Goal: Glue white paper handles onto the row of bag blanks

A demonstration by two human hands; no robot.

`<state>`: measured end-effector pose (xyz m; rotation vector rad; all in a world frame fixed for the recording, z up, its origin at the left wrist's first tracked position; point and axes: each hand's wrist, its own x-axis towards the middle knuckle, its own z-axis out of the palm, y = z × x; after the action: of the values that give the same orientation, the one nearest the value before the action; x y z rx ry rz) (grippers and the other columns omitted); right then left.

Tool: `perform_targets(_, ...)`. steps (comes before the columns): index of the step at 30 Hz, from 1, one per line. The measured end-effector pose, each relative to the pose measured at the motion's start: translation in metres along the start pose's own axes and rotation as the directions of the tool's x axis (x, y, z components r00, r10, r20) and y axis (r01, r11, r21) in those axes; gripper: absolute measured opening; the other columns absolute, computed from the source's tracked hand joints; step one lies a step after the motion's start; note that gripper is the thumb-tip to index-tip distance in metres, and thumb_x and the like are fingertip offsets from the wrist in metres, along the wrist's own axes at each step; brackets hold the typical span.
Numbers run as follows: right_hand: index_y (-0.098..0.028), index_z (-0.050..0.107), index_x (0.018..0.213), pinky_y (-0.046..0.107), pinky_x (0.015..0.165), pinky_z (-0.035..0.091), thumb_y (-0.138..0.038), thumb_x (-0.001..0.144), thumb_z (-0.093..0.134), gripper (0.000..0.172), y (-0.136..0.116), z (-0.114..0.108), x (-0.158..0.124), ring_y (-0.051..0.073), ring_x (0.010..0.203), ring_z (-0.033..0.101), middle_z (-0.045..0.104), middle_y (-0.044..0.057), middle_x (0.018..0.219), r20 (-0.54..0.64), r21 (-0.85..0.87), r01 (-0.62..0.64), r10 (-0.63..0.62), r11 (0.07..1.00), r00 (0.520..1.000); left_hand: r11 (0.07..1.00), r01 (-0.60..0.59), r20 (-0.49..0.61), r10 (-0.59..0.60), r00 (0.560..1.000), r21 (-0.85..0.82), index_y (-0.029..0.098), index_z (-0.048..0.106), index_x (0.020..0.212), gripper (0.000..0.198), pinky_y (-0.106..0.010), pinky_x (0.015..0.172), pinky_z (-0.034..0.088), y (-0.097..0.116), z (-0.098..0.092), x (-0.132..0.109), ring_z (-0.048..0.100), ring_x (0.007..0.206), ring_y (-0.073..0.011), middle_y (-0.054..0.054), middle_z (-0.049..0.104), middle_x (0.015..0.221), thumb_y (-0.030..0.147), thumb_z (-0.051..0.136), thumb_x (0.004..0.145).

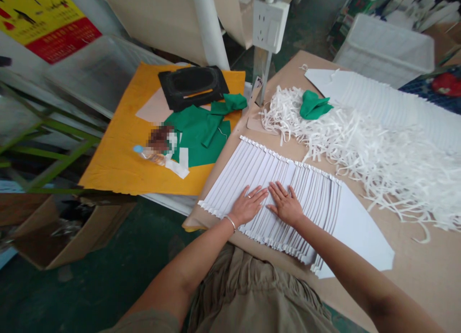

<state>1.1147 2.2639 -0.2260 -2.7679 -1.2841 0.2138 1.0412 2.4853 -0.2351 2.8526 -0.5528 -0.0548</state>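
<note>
Overlapping white sheets (360, 232) lie fanned in a long row on the brown-covered table, with small white folded tabs along both edges. My left hand (248, 205) rests flat on the sheets, fingers stretched toward the right; a bracelet circles its wrist. Close beside it, my right hand (285, 202) lies palm down on the same row, fingers spread. Neither hand grips anything. Beyond the row spreads a heap of white strips (360, 136), with a green cloth piece (315, 105) on top. Another row of white sheets (382, 90) lies behind the heap.
Left of the table stands a yellow-covered surface (118, 145) carrying green cloth (201, 131), a black tray-like piece (194, 85) and a bottle (153, 155). A post with a socket box (270, 25) rises at the table's corner. A cardboard box (68, 232) sits lower left; a white crate (387, 49) stands behind.
</note>
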Motion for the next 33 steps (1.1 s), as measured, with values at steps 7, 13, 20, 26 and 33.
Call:
perform_targets(7,-0.019,0.024,0.162,0.061,0.125,0.015,-0.058,0.102,0.034,0.072,0.006,-0.003,-0.006,0.027,0.158,0.014,0.023,0.007,0.168,0.035,-0.005,0.005,-0.005,1.000,0.999,1.000,-0.001,0.000,0.001,1.000,-0.016,0.030,0.030,0.161,0.057,-0.051,0.129,0.012,-0.001,0.000,0.000,0.017,0.157,-0.0175,0.003,0.027,0.166,0.035,0.038,0.105)
perform_targets(13,-0.019,0.026,0.161,0.062,0.125,0.013,-0.056,0.102,0.035,0.071,0.009,-0.004,-0.010,0.028,0.158,0.016,0.024,0.008,0.167,0.035,-0.004,0.005,-0.005,1.000,0.999,1.000,0.000,0.011,0.001,1.000,-0.015,0.029,0.033,0.159,0.056,-0.051,0.129,0.011,-0.001,0.000,0.001,0.018,0.156,-0.0186,0.001,0.029,0.166,0.035,0.040,0.104)
perform_targets(20,-0.018,0.024,0.162,0.061,0.124,0.017,-0.057,0.103,0.035,0.072,0.011,-0.005,-0.017,0.028,0.157,0.018,0.025,0.009,0.167,0.013,-0.019,-0.007,0.008,1.000,1.000,1.000,0.010,-0.002,-0.010,1.000,0.000,0.023,0.035,0.159,0.057,-0.052,0.129,0.011,0.006,-0.002,0.001,0.016,0.157,-0.0187,-0.001,0.029,0.166,0.036,0.040,0.104)
perform_targets(26,-0.021,0.020,0.163,0.061,0.123,0.020,-0.056,0.103,0.034,0.071,0.016,-0.004,-0.024,0.028,0.157,0.017,0.024,0.008,0.167,0.014,-0.040,-0.030,0.030,0.999,0.999,0.998,-0.062,0.006,0.062,0.998,0.010,0.023,0.036,0.158,0.056,-0.048,0.129,0.011,0.025,0.004,0.004,0.018,0.157,-0.0176,-0.003,0.031,0.165,0.037,0.041,0.104)
perform_targets(33,-0.021,0.013,0.164,0.062,0.123,0.020,-0.056,0.103,0.032,0.073,0.020,-0.001,-0.031,0.028,0.158,0.015,0.020,0.005,0.168,0.021,-0.051,-0.038,0.039,0.998,0.999,0.997,-0.078,0.013,0.078,0.997,-0.004,0.027,0.037,0.158,0.056,-0.048,0.128,0.014,0.022,0.004,0.006,0.020,0.156,-0.0183,-0.003,0.030,0.166,0.039,0.045,0.103)
